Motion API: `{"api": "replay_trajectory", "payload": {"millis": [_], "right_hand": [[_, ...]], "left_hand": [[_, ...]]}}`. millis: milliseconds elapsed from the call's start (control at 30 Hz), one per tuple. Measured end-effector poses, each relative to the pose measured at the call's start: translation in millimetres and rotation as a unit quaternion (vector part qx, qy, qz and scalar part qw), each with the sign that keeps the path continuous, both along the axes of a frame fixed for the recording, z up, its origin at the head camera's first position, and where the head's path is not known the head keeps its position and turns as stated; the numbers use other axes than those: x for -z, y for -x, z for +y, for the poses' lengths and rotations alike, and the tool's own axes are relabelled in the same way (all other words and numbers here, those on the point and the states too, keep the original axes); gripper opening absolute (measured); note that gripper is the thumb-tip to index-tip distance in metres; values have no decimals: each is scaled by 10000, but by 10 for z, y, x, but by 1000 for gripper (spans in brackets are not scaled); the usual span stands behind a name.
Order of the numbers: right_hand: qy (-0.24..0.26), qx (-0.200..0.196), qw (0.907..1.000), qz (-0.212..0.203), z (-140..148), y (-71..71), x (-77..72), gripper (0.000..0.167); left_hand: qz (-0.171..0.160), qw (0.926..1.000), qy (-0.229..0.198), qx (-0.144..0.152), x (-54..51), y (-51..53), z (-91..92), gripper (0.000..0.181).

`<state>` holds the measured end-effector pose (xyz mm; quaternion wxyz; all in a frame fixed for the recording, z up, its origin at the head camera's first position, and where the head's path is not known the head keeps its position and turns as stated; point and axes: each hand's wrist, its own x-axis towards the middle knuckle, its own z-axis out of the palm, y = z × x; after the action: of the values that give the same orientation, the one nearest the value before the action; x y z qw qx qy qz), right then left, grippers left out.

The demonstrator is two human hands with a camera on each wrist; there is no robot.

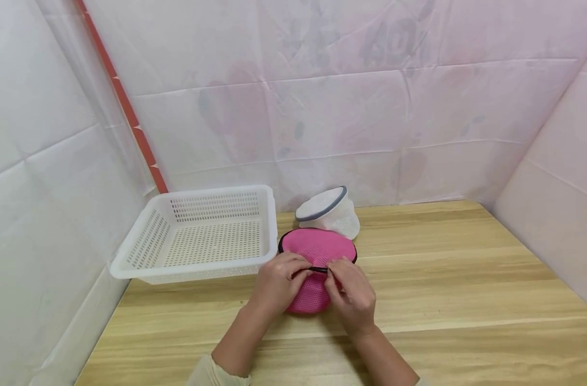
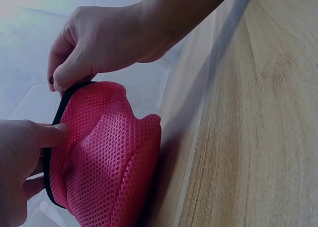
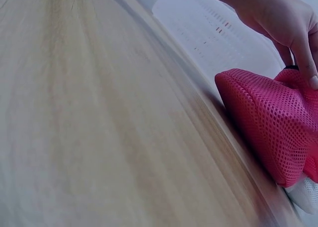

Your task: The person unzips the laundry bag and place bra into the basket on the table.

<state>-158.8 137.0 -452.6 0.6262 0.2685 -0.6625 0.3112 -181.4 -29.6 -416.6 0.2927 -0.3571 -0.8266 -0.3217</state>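
Observation:
A pink mesh laundry bag [image 1: 309, 296] with black edging [image 2: 59, 107] stands on the table between the two hands, a pink round panel raised at its far side. My left hand [image 1: 276, 281] pinches the black edging, its thumb on the mesh side in the left wrist view. From the other side my right hand [image 1: 353, 295] pinches the same edging. A small dark piece shows at its fingertips in the left wrist view; its kind is too small to tell. Right behind the pink bag, a white mesh laundry bag [image 1: 340, 219] with grey edging leans tilted.
A white plastic basket [image 1: 194, 265] with slotted walls stands left of the bags. The wood-grain table [image 1: 448, 289] reaches out to the right. White sheeting [image 1: 332, 118] forms walls at the back and sides, with a red strip [image 1: 122, 99] at the left.

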Motion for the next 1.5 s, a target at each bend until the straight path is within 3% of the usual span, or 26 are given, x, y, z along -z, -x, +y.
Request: {"api": "replay_trajectory", "payload": {"millis": [200, 433, 600, 900, 1500], "right_hand": [[-114, -46, 9999, 86, -11, -1, -2, 18], [-369, -169, 9992, 63, -48, -19, -27, 19], [-402, 0, 9992, 27, -48, -28, -17, 22], [-381, 104, 9992, 91, -41, -14, 0, 20], [-402, 90, 9991, 20, -28, -16, 9, 21]], "left_hand": [[-13, 9999, 48, -88, 3, 3, 2, 12], [348, 9986, -68, -388, -21, -15, 14, 15], [669, 9974, 72, -260, -52, -49, 44, 15], [781, 9963, 323, -176, -42, -134, 139, 15], [489, 9985, 263, -18, -25, -116, 94, 8]]}}
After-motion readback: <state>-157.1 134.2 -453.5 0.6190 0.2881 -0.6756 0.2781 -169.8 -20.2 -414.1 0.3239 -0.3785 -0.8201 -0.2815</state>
